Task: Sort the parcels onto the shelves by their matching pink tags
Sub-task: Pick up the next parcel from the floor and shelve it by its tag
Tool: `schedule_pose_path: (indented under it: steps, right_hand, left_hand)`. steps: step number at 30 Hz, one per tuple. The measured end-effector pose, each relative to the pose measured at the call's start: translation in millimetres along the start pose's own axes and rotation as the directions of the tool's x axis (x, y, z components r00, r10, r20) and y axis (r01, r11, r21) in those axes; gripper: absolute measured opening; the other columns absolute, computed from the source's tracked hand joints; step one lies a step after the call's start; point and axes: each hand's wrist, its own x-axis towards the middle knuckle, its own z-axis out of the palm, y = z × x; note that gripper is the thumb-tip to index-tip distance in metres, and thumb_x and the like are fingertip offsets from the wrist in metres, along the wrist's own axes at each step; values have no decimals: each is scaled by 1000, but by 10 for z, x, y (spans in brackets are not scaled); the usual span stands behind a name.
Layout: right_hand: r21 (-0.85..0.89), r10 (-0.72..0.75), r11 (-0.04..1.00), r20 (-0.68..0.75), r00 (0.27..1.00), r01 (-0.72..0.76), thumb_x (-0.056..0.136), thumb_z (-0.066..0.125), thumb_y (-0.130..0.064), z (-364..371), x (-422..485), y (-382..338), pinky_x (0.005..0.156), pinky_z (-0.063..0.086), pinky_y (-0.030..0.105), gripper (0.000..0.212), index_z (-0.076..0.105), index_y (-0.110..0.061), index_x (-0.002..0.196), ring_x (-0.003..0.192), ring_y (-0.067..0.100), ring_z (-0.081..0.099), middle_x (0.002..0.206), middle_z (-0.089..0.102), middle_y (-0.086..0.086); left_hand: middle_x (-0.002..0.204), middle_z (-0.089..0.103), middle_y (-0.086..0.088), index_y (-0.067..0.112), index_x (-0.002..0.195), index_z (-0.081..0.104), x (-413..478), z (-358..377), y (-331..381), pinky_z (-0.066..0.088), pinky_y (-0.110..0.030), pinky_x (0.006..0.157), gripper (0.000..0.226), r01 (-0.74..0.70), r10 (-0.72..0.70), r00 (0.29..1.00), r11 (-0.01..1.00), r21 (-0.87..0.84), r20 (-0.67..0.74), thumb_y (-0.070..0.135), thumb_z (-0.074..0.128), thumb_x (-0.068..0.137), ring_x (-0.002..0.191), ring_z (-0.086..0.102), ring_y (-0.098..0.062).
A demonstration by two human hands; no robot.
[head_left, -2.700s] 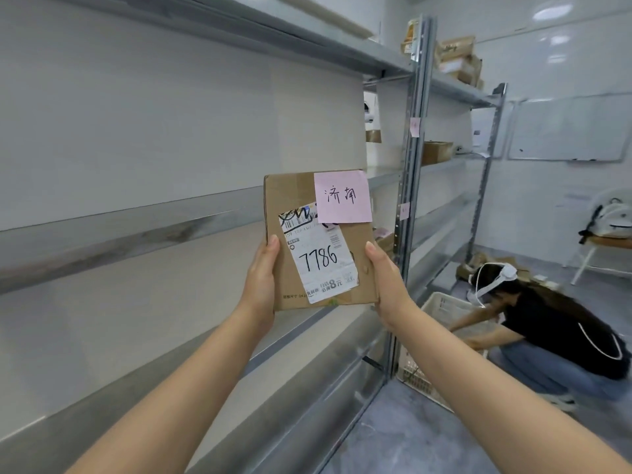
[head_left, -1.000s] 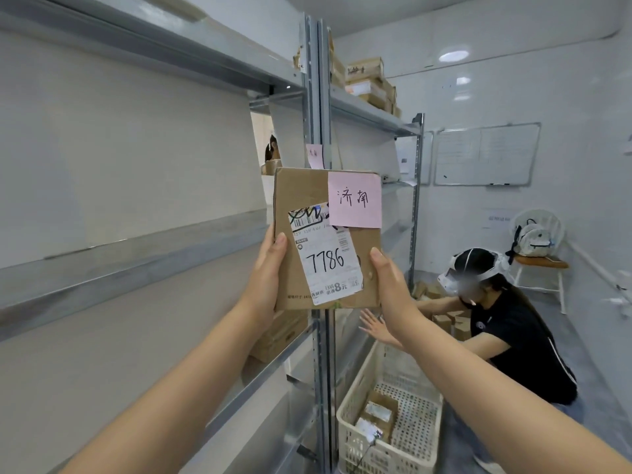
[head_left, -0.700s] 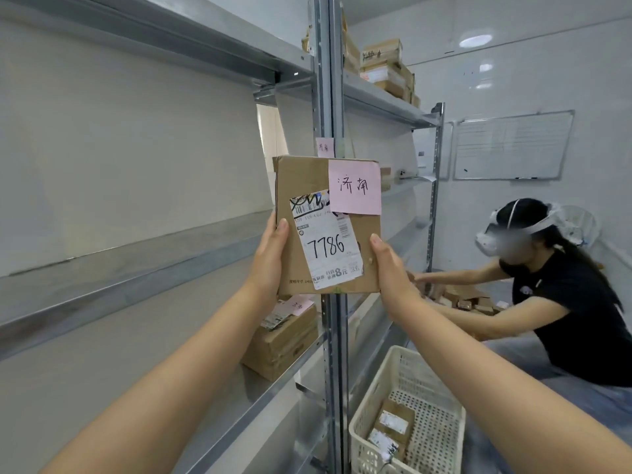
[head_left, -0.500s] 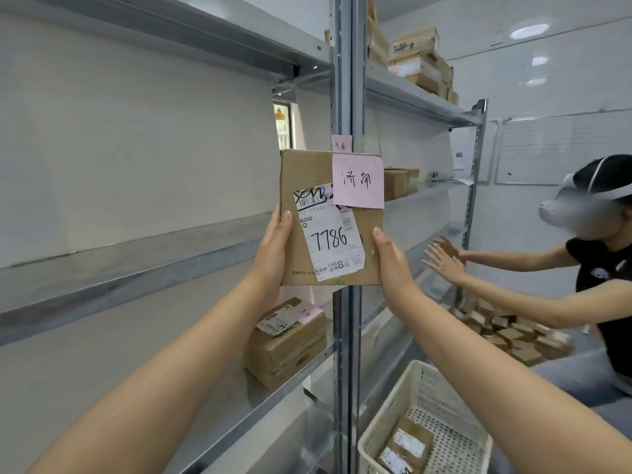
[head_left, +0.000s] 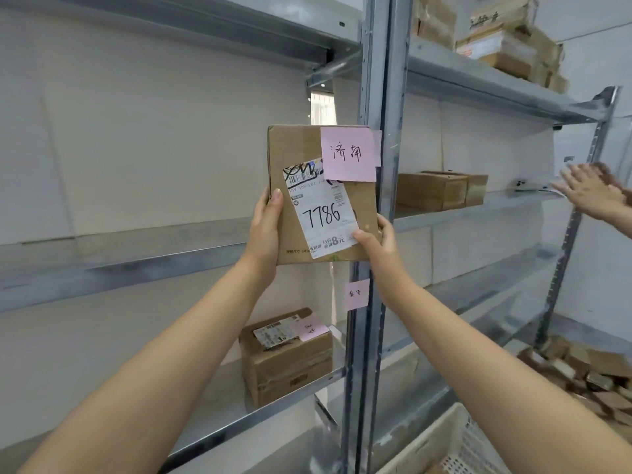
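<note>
The parcel [head_left: 318, 200] is up at chest height in front of the steel post [head_left: 379, 213], closer to it than half a second back. The left hand [head_left: 265, 230] grips its left edge; the right hand [head_left: 376, 239] has slid to the bottom right corner. Its pink tag [head_left: 349, 155] now half covers a tag on the post [head_left: 377, 147]. The other worker has dropped out of sight save a hand [head_left: 590, 193].
</note>
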Motion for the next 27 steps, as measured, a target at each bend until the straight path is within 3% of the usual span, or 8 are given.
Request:
schedule_pose_path:
  steps: [5, 10, 12, 14, 17, 20, 23, 27]
  right_hand:
    - [4, -17, 1000, 114, 993, 17, 73, 62, -39, 115, 256, 131, 83, 42, 16, 80, 26, -26, 143, 115, 6, 53, 137, 51, -2]
    - [3, -8, 1000, 144, 990, 7, 77, 69, -40, 264, 609, 175, 108, 35, 32, 76, 28, -29, 141, 116, 7, 51, 120, 55, -15]
    - [17, -30, 999, 152, 988, 28, 88, 63, -28, 280, 717, 176, 94, 34, 21, 60, 27, -33, 136, 97, -9, 48, 104, 46, -28]
    - [12, -43, 999, 174, 984, 41, 86, 65, -30, 303, 801, 226, 83, 36, 12, 56, 31, -35, 131, 94, -16, 46, 112, 51, -24]
    - [60, -37, 998, 161, 986, 28, 76, 65, -39, 366, 909, 342, 87, 37, 15, 88, 15, -31, 148, 109, -4, 49, 144, 40, -7]
    - [159, -32, 987, 143, 989, 9, 80, 70, -34, 444, 1044, 433, 102, 31, 29, 99, -2, -33, 149, 121, 6, 37, 142, 26, -9]
    - [251, -17, 968, 152, 988, -22, 58, 78, -49, 561, 1183, 496, 114, 31, 43, 119, -4, -47, 144, 136, 15, 36, 153, 24, -7]
    - [422, -12, 904, 189, 982, -71, 64, 75, -34, 691, 1382, 568, 101, 47, 45, 112, -3, -44, 144, 128, 24, 49, 144, 43, -3]
  left_hand:
    - [135, 60, 0, 22, 143, 41, 314, -74, 16, 44, -47, 106, 69, -41, 42, 996, 999, 3, -82, 57, 49, 84, 121, 59, -18]
    - [131, 63, -4, 19, 138, 46, 640, -116, 47, 47, -45, 102, 45, -130, 132, 991, 988, 78, -27, 41, 40, 99, 118, 62, -20]
    - [133, 62, -4, 19, 139, 46, 766, -161, 26, 46, -45, 104, 45, -154, 157, 987, 985, 84, -31, 39, 39, 99, 119, 61, -20]
    - [133, 62, -4, 19, 139, 46, 849, -196, -15, 44, -47, 105, 49, -152, 156, 987, 985, 83, -48, 43, 41, 97, 120, 60, -20]
    - [133, 62, -4, 18, 137, 48, 939, -214, -89, 43, -49, 106, 53, -146, 153, 983, 986, 78, -101, 46, 43, 93, 121, 59, -21]
    - [130, 63, -4, 18, 136, 49, 1052, -198, -110, 46, -49, 103, 50, -166, 173, 971, 984, 58, -163, 45, 43, 94, 118, 62, -21]
    - [130, 64, -5, 21, 135, 49, 1132, -126, -159, 48, -50, 100, 55, -162, 154, 958, 987, -11, -240, 51, 45, 89, 117, 62, -23]
    - [128, 65, -2, 29, 136, 45, 1157, 66, -317, 51, -52, 95, 59, -58, 18, 954, 990, -128, -298, 59, 48, 84, 115, 64, -24]
